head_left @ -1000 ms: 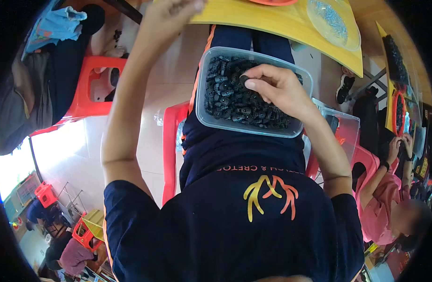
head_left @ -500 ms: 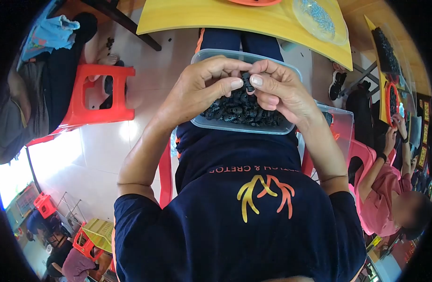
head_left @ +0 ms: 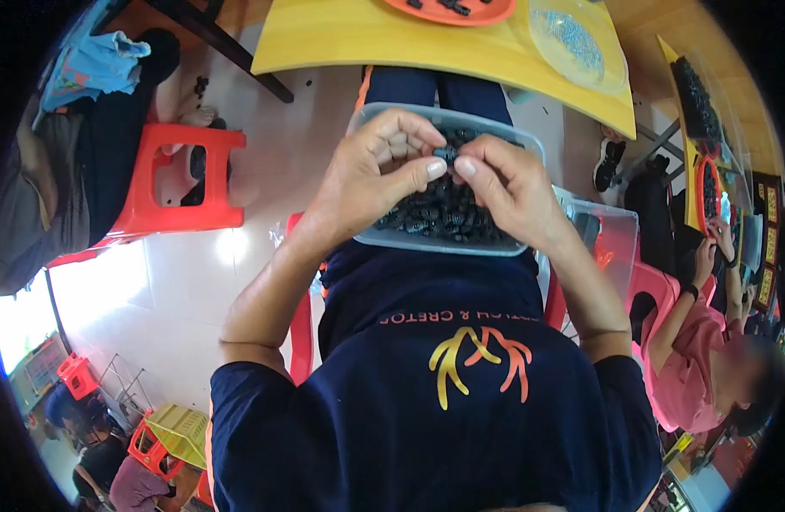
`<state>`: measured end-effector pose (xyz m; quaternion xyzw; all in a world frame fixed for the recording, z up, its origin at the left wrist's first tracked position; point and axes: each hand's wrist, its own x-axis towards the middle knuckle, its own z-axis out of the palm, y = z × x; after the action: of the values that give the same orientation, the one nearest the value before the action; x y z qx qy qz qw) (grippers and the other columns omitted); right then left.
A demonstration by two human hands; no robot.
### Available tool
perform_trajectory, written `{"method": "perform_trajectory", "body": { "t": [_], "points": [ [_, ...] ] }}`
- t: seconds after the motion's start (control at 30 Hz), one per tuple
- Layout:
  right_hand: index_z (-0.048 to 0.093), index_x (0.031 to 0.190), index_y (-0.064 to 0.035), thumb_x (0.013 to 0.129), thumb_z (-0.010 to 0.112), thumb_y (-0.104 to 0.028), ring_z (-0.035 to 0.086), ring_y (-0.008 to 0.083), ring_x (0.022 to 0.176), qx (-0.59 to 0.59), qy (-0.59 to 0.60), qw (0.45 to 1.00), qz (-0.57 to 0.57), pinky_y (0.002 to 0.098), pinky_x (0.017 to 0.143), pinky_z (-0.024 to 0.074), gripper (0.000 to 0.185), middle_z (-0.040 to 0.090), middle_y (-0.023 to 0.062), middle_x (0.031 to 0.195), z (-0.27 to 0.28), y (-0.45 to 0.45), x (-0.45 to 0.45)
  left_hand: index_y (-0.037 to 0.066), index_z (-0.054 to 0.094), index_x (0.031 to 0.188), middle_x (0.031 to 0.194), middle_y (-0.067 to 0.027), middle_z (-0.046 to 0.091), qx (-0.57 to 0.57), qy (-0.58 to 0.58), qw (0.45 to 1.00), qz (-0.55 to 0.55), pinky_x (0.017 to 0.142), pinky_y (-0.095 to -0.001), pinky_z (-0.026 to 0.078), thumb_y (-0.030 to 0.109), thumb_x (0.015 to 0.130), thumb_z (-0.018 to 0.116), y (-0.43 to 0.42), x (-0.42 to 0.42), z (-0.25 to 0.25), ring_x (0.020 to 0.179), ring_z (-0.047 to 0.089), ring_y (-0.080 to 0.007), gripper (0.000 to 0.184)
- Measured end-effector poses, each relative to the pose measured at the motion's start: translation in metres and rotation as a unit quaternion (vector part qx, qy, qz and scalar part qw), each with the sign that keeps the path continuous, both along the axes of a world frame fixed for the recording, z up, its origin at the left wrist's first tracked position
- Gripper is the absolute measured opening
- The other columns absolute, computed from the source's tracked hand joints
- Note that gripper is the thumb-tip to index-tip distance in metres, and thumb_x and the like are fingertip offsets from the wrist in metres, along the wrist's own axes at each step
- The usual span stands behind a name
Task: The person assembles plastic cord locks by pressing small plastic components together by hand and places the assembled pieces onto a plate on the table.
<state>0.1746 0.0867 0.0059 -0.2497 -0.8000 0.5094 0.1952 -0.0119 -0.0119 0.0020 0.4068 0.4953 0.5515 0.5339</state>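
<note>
A small black ribbed plastic part (head_left: 444, 154) is pinched between my two hands. My left hand (head_left: 382, 164) has its thumb and fingertips on one end of it. On the other end, my right hand (head_left: 505, 175) grips with thumb and forefinger. Beneath both hands, a clear plastic tub (head_left: 461, 247) rests on my lap, holding many similar black parts (head_left: 435, 213). What exact kind of part it is cannot be made out.
Ahead stands a yellow table (head_left: 341, 43) bearing a red plate (head_left: 469, 13) of black parts and a clear dish (head_left: 576, 47) of small shiny pieces. A red stool (head_left: 183, 213) is at left. At right are another clear bin (head_left: 610, 243) and a seated co-worker (head_left: 695, 341).
My fingers have shifted on the black part, which now lies more sideways between them. My right fingers are more curled. The view has tilted slightly, showing more of the red plate.
</note>
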Motion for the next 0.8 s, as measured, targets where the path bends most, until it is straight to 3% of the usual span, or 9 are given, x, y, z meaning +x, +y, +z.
{"method": "perform_trajectory", "body": {
  "t": [0.03,0.1,0.37,0.53,0.67,0.7,0.73,0.77,0.8],
  "points": [
    [0.061,0.091,0.0006,0.093,0.062,-0.017,0.059,0.0301,0.067,0.074,-0.004,0.997,0.019,0.0369,0.061,0.0460,0.017,0.057,0.0142,0.076,0.004,0.002,0.000,0.003,0.057,0.111,0.088,-0.0012,0.061,-0.011,-0.014,1.000,-0.009,0.065,-0.0221,0.047,0.006,0.090,0.068,-0.001,-0.002,0.001,0.073,0.056,-0.0072,0.024],
    [0.060,0.089,-0.0001,0.092,0.062,-0.015,0.058,0.0349,0.069,0.154,0.034,0.986,0.056,0.0399,0.062,0.0464,0.015,0.056,0.0144,0.076,0.004,0.006,-0.001,0.002,0.058,0.114,0.088,-0.0019,0.063,-0.011,-0.026,0.999,-0.026,0.066,-0.0220,0.048,0.005,0.092,0.065,-0.001,-0.003,0.001,0.074,0.058,-0.0072,0.023],
    [0.060,0.082,-0.0006,0.088,0.066,-0.011,0.057,0.0302,0.064,0.121,0.064,0.982,0.127,0.0375,0.055,0.0441,0.013,0.054,0.0113,0.071,0.008,0.006,-0.004,0.000,0.065,0.103,0.083,-0.0032,0.064,-0.073,-0.041,0.992,-0.100,0.065,-0.0232,0.046,0.005,0.090,0.067,-0.009,-0.016,0.004,0.072,0.059,-0.0085,0.014],
    [0.061,0.086,0.0007,0.091,0.062,-0.013,0.059,0.0329,0.070,0.083,0.050,0.993,0.075,0.0396,0.063,0.0474,0.015,0.058,0.0136,0.076,0.001,0.005,0.000,0.003,0.066,0.101,0.083,-0.0028,0.066,-0.074,0.032,0.995,-0.065,0.064,-0.0232,0.048,0.014,0.088,0.071,0.012,-0.052,0.009,0.072,0.061,-0.0081,0.018],
    [0.063,0.089,0.0015,0.091,0.062,-0.013,0.062,0.0369,0.081,0.188,0.001,0.982,0.012,0.0408,0.072,0.0493,0.015,0.062,0.0170,0.084,-0.013,0.018,0.004,0.006,0.069,0.103,0.089,-0.0022,0.067,0.077,0.279,0.954,0.080,0.068,-0.0245,0.048,0.024,0.087,0.071,0.065,-0.134,-0.016,0.079,0.060,-0.0083,0.024],
    [0.063,0.090,0.0013,0.090,0.063,-0.011,0.063,0.0362,0.083,0.211,-0.013,0.977,0.008,0.0405,0.072,0.0503,0.013,0.063,0.0165,0.087,-0.016,0.020,0.005,0.005,0.071,0.102,0.092,-0.0033,0.068,0.098,0.351,0.928,0.084,0.069,-0.0236,0.048,0.024,0.087,0.071,0.079,-0.150,-0.019,0.082,0.061,-0.0090,0.024],
    [0.064,0.092,0.0005,0.089,0.063,-0.010,0.064,0.0352,0.083,0.233,-0.011,0.972,-0.013,0.0401,0.072,0.0512,0.011,0.065,0.0154,0.089,-0.016,0.021,0.004,0.003,0.071,0.101,0.094,-0.0045,0.069,0.117,0.485,0.860,0.108,0.071,-0.0233,0.049,0.024,0.087,0.071,0.092,-0.168,-0.022,0.085,0.063,-0.0098,0.025],
    [0.065,0.093,-0.0003,0.088,0.064,-0.009,0.065,0.0342,0.084,0.257,-0.007,0.966,-0.033,0.0397,0.071,0.0520,0.010,0.066,0.0144,0.092,-0.018,0.020,0.003,0.006,0.072,0.101,0.094,-0.0097,0.070,0.106,0.493,0.853,0.131,0.079,-0.0273,0.049,0.025,0.083,0.070,0.109,-0.181,-0.032,0.087,0.064,-0.0151,0.026],
    [0.066,0.094,-0.0010,0.087,0.064,-0.009,0.065,0.0336,0.083,0.266,-0.012,0.963,-0.041,0.0392,0.070,0.0527,0.010,0.066,0.0136,0.093,-0.024,0.019,0.004,0.005,0.071,0.104,0.094,-0.0077,0.070,0.042,0.496,0.857,0.134,0.078,-0.0276,0.049,0.024,0.086,0.069,0.118,-0.180,-0.025,0.086,0.063,-0.0131,0.027]
  ]
}}
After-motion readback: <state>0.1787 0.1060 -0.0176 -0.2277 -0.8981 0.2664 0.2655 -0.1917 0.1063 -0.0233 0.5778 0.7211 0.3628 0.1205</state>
